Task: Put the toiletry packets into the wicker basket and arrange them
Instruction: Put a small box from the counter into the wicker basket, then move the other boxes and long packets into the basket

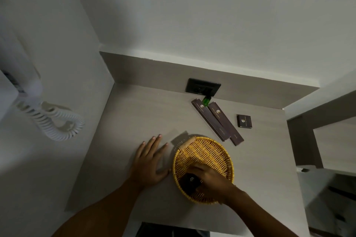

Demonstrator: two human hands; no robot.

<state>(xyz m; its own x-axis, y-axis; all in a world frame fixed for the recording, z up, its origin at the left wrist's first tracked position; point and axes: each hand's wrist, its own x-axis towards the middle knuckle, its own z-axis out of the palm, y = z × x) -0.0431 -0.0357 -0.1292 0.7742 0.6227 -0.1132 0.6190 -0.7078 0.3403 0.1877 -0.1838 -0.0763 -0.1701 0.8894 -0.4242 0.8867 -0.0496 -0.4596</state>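
Observation:
A round yellow wicker basket (pixel 208 152) sits on the grey table near the front. Inside it, at the near left, lies a small dark square packet (pixel 189 182), and my right hand (pixel 210 181) is closed on it, fingers over its right side. To the left of the basket my left hand (pixel 150 161) rests flat on the table with fingers spread, holding nothing. Beyond the basket lie two long dark packets (pixel 211 122) (pixel 226 123) side by side, slanted. A small square dark packet (pixel 244 121) lies to their right.
A small green bottle (pixel 206 101) stands at the far ends of the long packets, below a black wall socket (pixel 202 87). A white wall phone with a coiled cord (pixel 52 121) hangs on the left wall. The table (pixel 134 121) fills a corner between two walls.

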